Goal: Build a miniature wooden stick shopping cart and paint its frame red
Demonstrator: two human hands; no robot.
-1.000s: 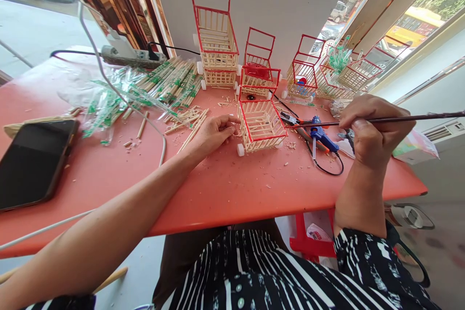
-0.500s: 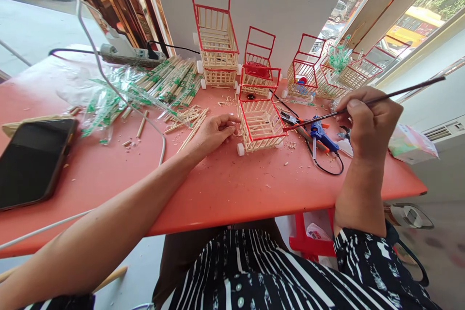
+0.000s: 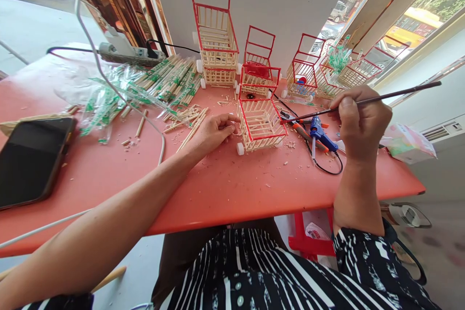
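Note:
A miniature shopping cart (image 3: 262, 123) made of pale wooden sticks stands upright on the red table, its rim and handle painted red and its wheels white. At its left side, my left hand (image 3: 218, 128) is closed with the fingertips against the stick frame, holding it. My right hand (image 3: 358, 111) pinches a thin dark paintbrush (image 3: 399, 93), whose tip meets the right part of the cart's red rim. A blue glue gun (image 3: 321, 134) and orange-handled pliers (image 3: 304, 131) lie to the right of the cart, below the brush.
Several similar carts, among them a tall one (image 3: 218, 34), stand along the back. Green-printed packets of sticks (image 3: 174, 77) and loose sticks (image 3: 192, 126) lie to the left. A phone (image 3: 34, 160), a power strip (image 3: 127, 52) and a white cable (image 3: 162, 147) occupy the left side.
My right hand and the brush have shifted slightly left, and the brush tip has slid along the cart's right rim, away from the front corner. My left hand stays in place.

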